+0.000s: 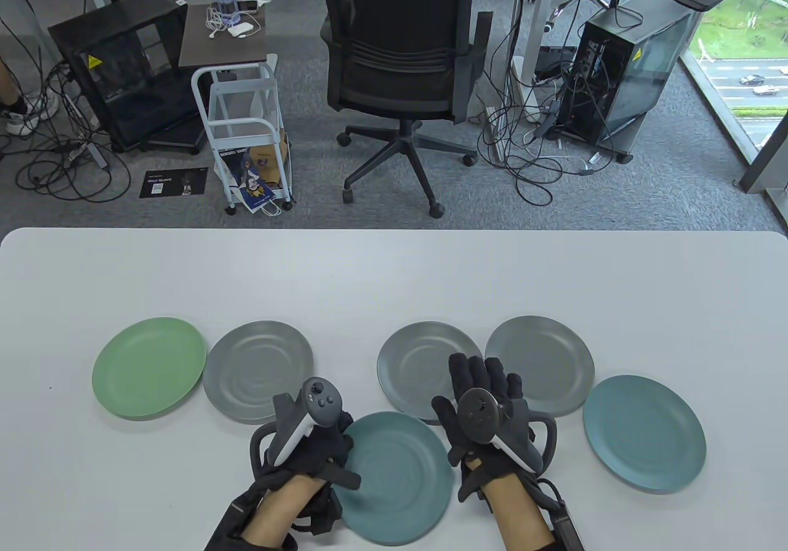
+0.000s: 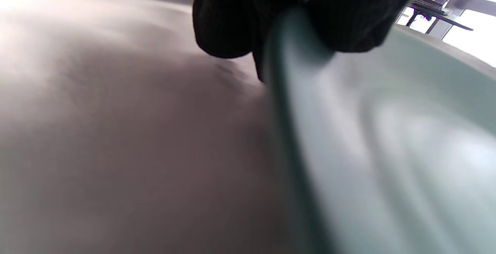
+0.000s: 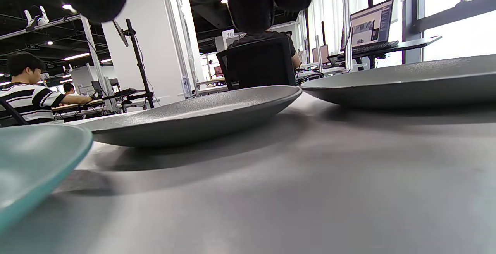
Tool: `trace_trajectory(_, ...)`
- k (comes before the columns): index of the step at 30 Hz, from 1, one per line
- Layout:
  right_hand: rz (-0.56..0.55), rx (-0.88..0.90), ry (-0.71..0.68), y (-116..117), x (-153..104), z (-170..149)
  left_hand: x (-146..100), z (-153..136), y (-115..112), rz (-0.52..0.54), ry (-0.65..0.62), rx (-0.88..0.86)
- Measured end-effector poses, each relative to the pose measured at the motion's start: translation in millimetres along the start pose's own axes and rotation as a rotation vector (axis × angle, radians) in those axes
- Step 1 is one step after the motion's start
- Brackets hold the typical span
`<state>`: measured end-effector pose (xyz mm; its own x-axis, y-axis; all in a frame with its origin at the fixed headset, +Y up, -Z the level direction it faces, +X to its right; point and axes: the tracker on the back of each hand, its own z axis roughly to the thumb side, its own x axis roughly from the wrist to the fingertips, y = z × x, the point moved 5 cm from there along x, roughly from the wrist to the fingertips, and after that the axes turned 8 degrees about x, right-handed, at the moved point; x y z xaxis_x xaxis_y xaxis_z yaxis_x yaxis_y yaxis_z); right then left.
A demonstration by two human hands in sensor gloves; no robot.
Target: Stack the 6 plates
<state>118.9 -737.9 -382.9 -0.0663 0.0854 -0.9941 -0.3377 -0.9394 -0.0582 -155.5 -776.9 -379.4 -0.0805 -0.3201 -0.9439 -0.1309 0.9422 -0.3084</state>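
Gripping hand: the left hand (image 1: 308,440) held the near teal plate (image 1: 394,477) by its left rim; in the left wrist view its gloved fingers (image 2: 232,25) were closed over that plate's edge (image 2: 294,91).
Near teal plate: it sat at the desk's (image 1: 394,280) front edge between the two hands; whether it was lifted off the surface could not be told.
Right hand: the right hand (image 1: 486,409) lay flat, fingers (image 1: 477,372) spread and loose, holding nothing, over the gap between two grey plates.
Grey plates by the right hand: the middle grey plate (image 1: 425,369) and the right grey plate (image 1: 542,366) lay just beside each other, both flat on the desk.
Right wrist view: the middle grey plate (image 3: 193,116) and the right grey plate (image 3: 407,83) rested apart, with the teal rim (image 3: 35,161) at the left.
Left side: a green plate (image 1: 149,375) and a left grey plate (image 1: 258,369) lay side by side, rims nearly touching.
Far right: a second teal plate (image 1: 643,433) lay alone near the right grey plate.
Behind the desk: a black office chair (image 1: 400,52) stood on the carpet.
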Motion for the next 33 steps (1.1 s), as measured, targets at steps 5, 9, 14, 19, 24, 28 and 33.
trace_trajectory(5, 0.033, -0.006, -0.003, 2.9, 1.2, 1.2, -2.2, 6.3, -0.8, 0.051, 0.035, 0.132)
trace_trajectory(9, 0.070, -0.037, -0.023, 7.0, 3.0, 5.8, -3.7, 5.0, -0.5, 0.059, 0.049, 0.131)
trace_trajectory(14, 0.160, -0.071, -0.058, 15.8, 4.6, 12.1, -9.3, -6.8, 15.8, 0.113, 0.075, 0.058)
trace_trajectory(19, 0.211, -0.127, -0.083, 23.8, 5.1, 17.1, -14.5, -19.3, 32.5, 0.221, 0.101, -0.009)
trace_trajectory(24, 0.196, -0.226, -0.093, 27.4, 6.4, 22.3, -20.6, -25.0, 44.1, 0.358, 0.112, -0.004)
trace_trajectory(28, 0.168, -0.277, -0.107, 29.5, 8.5, 26.1, -27.0, -25.8, 50.5, 0.468, 0.125, 0.044)
trace_trajectory(33, 0.128, -0.305, -0.122, 29.3, 9.5, 30.8, -33.5, -20.2, 56.6, 0.551, 0.106, 0.125)
